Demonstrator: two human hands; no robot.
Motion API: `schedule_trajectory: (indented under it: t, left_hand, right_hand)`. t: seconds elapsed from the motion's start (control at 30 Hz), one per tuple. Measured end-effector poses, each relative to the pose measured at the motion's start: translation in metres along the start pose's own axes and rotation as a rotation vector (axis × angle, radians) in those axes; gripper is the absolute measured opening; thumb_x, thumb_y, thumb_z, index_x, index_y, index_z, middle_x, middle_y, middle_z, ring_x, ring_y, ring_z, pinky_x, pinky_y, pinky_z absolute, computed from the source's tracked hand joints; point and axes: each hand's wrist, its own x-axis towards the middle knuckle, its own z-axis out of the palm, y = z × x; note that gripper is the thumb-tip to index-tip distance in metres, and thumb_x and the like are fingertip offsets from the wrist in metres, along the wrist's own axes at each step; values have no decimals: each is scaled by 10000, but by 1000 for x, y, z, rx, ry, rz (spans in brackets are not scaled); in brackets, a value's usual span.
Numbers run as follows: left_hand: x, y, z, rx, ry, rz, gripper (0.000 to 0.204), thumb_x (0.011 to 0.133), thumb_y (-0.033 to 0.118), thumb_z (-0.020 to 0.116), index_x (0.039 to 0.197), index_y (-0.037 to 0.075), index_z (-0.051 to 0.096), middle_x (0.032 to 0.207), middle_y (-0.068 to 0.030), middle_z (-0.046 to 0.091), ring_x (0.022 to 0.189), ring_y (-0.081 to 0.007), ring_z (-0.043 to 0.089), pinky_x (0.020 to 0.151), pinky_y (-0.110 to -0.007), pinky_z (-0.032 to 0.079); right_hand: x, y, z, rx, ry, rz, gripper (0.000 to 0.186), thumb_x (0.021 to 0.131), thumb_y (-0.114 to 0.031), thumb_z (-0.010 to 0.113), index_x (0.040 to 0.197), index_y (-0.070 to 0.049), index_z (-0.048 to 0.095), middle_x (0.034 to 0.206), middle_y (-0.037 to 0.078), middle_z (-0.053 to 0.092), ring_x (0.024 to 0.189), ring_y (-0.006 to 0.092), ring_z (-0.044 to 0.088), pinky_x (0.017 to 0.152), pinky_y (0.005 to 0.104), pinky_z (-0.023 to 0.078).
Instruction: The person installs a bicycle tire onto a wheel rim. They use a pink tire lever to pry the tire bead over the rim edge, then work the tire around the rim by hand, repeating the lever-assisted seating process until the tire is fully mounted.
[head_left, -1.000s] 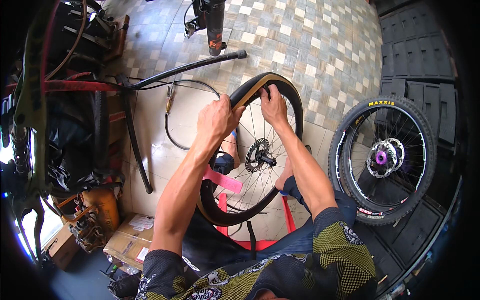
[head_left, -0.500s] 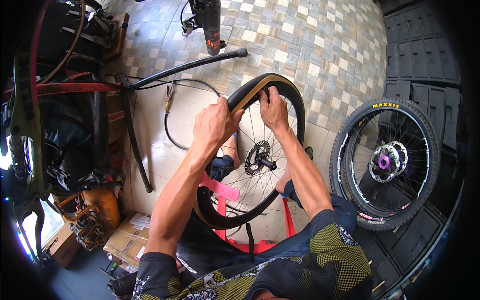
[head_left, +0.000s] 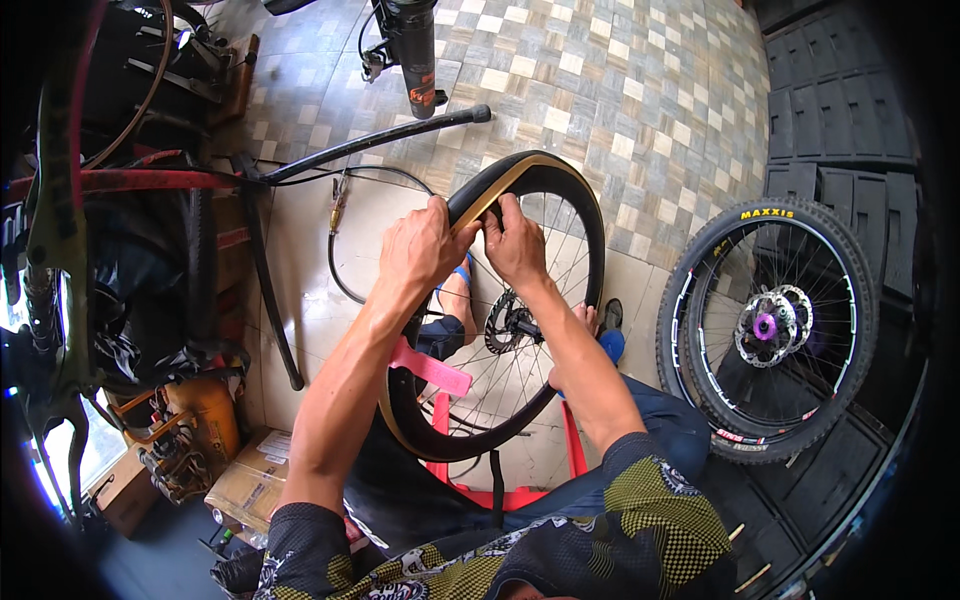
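Note:
A spoked bicycle wheel with a deep black rim (head_left: pixel 578 215) stands tilted between my legs, a disc rotor (head_left: pixel 508 322) at its hub. Around it runs a black tire (head_left: pixel 488 187) with a tan sidewall. My left hand (head_left: pixel 425 245) is closed over the tire's left side, thumb toward the tan edge. Close beside it, my right hand (head_left: pixel 514 240) grips the tire's inner edge with bent fingers; the fingertips are partly hidden. A flat pink piece (head_left: pixel 435 370) juts across the wheel's lower left near my left forearm.
Two wheels with knobbly tires (head_left: pixel 850 400) lean together at right by dark panels (head_left: pixel 835 120). An air hose (head_left: pixel 338 270) with a brass fitting and black stand legs (head_left: pixel 370 145) lie ahead. A cardboard box (head_left: pixel 248 480) and yellow machine (head_left: pixel 205 425) are at left; red stool legs (head_left: pixel 577 440) below.
My right hand has slid left and down along the tire, closer to my left hand. The wheel has shifted slightly left. My left hand keeps its hold.

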Motion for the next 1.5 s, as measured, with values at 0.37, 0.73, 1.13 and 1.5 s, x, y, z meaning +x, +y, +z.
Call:
schedule_trajectory:
  t: [0.37,0.73,1.13,1.5]
  left_hand:
    - [0,20,-8,-2,-63,-43,524,950,496,766,960,-15,648,829,-307,726,810,-508,723,727,-577,562]
    - [1,15,-6,-10,-44,-81,503,960,471,770,946,-11,628,797,-287,725,782,-495,723,719,-562,559]
    - [4,22,-7,74,-76,-80,498,962,453,763,987,-22,617,811,-289,740,794,-481,745,732,-556,583]
    - [5,26,-11,79,-93,-70,500,949,440,784,987,-29,616,800,-286,739,774,-476,746,726,-551,587]
  right_hand:
    - [68,11,-39,71,308,3,367,1056,-401,644,1029,-35,627,887,272,707,906,521,692,742,562,522]
    - [29,22,-79,-156,-195,97,368,1008,-407,701,1003,-40,702,832,221,710,794,441,698,698,509,507]
    - [32,40,-41,111,-43,27,316,1043,-344,707,1017,-35,646,835,244,727,806,474,722,676,515,532]
    - [21,36,-40,637,-188,334,372,1099,-321,657,888,-26,572,672,43,589,600,127,556,542,324,422]
